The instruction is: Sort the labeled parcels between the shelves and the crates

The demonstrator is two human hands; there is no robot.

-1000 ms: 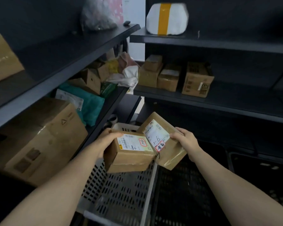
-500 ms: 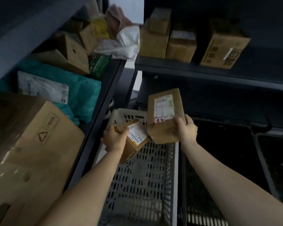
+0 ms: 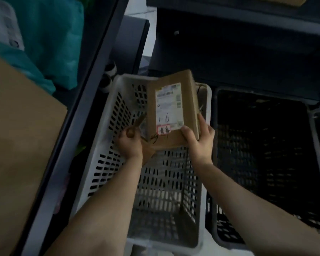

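Head camera, looking down: a white crate (image 3: 107, 137) of hard plastic sits on the floor, its walls and bottom pierced with rows of small slots. Just beside its right wall stands a black crate (image 3: 292, 154) of the same slotted build, too dark inside to tell what it holds. The grey rim of a third crate (image 3: 317, 137) shows at the right edge of the view.

Both hands hang over the far half of the white crate. The right hand (image 3: 199, 143) grips a flat brown parcel (image 3: 174, 108) by its lower right corner, thumb on the face and fingers behind the edge. The parcel is held nearly upright. It carries a white printed label with handwritten marks and a small red-bordered sticker at the bottom. The left hand (image 3: 129, 143) is curled round a small brown box (image 3: 148, 152). Most of this box is hidden behind the hand and the flat parcel, which it touches.

Along the left runs the dark metal edge of a shelf (image 3: 85, 111). On it lie a large plain cardboard box (image 3: 17, 135) and, farther back, a soft teal bag (image 3: 54, 43) with a white label. Another dark shelf (image 3: 248, 43) stands behind the crates.
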